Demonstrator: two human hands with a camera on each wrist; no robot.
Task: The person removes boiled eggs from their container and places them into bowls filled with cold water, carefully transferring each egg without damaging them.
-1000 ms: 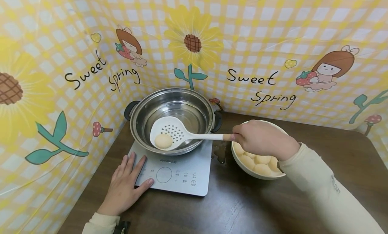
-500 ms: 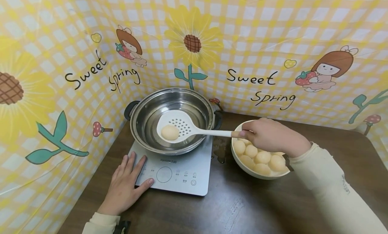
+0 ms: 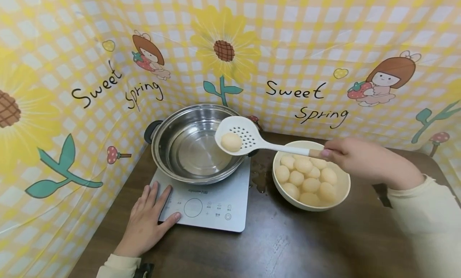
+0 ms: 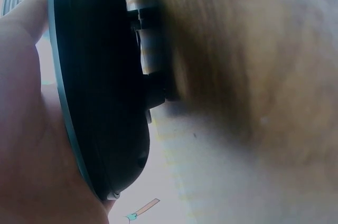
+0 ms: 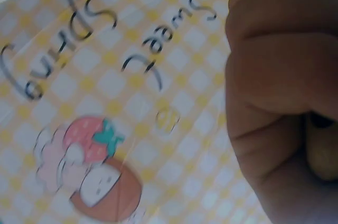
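Observation:
In the head view my right hand point(image 3: 363, 160) grips the wooden end of a white skimmer point(image 3: 252, 144) with a perforated bowl. One pale round ball point(image 3: 231, 142) lies in the skimmer, above the right rim of a steel pot point(image 3: 201, 150). The pot stands on a silver induction cooker point(image 3: 235, 210). My left hand point(image 3: 145, 224) rests on the cooker's left edge, fingers spread out. At right, a white bowl point(image 3: 347, 186) holds several more such balls in liquid. The right wrist view shows curled fingers point(image 5: 285, 76) around the handle's end. In the left wrist view the cooker's dark underside point(image 4: 100, 76) fills the middle.
A checked cloth point(image 3: 302, 38) printed with flowers and figures hangs behind and at the left. Some spilled liquid point(image 3: 259, 180) lies on the dark wooden table point(image 3: 288, 246) between cooker and bowl. The pot's black handle point(image 3: 153, 131) sticks out at left.
My right hand has moved right and a little up, carrying the skimmer and its ball from inside the pot to over its right rim. The left hand has stayed on the cooker.

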